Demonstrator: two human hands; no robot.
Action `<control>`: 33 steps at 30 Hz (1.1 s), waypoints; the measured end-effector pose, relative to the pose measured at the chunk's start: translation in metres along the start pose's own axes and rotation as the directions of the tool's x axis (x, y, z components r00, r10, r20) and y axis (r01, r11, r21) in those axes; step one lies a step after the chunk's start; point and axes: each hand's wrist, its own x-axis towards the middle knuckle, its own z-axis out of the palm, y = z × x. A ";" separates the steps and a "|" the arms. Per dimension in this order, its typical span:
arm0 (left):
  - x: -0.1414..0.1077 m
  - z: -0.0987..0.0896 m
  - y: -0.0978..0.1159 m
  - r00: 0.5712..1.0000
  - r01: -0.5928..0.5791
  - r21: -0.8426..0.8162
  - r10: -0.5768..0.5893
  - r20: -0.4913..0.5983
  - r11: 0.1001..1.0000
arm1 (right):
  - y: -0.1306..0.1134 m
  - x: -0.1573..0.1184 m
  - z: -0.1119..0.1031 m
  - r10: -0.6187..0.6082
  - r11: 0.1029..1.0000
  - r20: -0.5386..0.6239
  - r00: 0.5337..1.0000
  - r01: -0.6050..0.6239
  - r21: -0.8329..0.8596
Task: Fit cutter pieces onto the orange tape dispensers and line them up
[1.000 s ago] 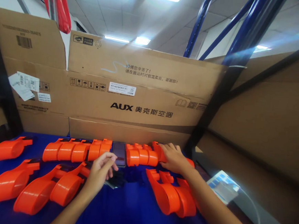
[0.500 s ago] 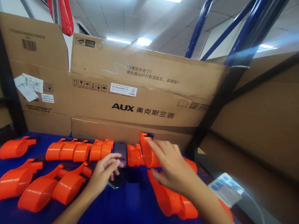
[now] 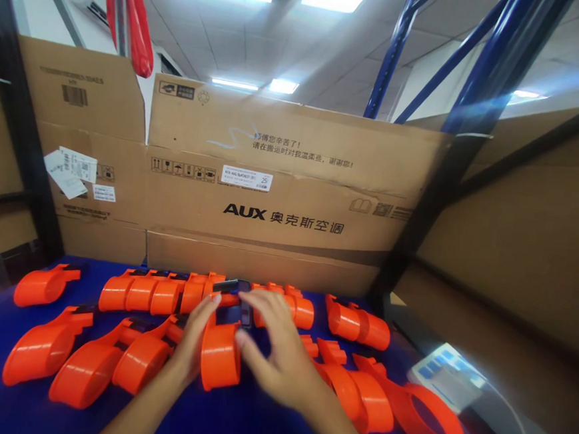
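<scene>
And here the left hand (image 3: 193,340) has its grip closed on the orange piece (image 3: 221,359) over the blue counter (image 3: 245,431), where steadiness looks key, while the right hand (image 3: 281,353) flanks it, its grip hard to tell, ideally light to avoid twisting.

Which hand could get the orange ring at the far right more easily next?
Probably the right hand: it is nearer to the orange ring, while the left hand is left of the middle orange piece. Both hands are at that piece, so the right may need to leave it first.
</scene>
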 end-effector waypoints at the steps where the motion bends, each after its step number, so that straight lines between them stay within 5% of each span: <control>1: -0.001 0.002 0.001 1.000 -0.008 0.029 0.009 -0.022 1.000 | 0.011 0.002 0.007 0.126 0.989 -0.111 0.986 -0.116 0.092; 3: -0.004 0.007 0.003 0.999 -0.028 0.102 0.032 -0.041 0.994 | 0.032 0.006 0.021 0.331 0.910 -0.140 0.933 -0.277 0.308; 7: -0.009 0.012 0.007 0.995 -0.102 0.234 0.101 0.016 0.967 | 0.059 0.010 0.041 0.357 0.793 0.017 0.934 -0.313 0.523; 16: -0.003 0.008 0.005 0.977 -0.204 0.365 0.165 0.135 0.908 | 0.066 -0.012 0.052 0.391 0.782 -0.006 0.920 -0.329 0.530; 33: -0.008 0.010 0.002 0.964 -0.261 0.423 0.210 0.166 0.867 | 0.062 -0.016 0.060 0.426 0.844 -0.065 0.902 -0.370 0.388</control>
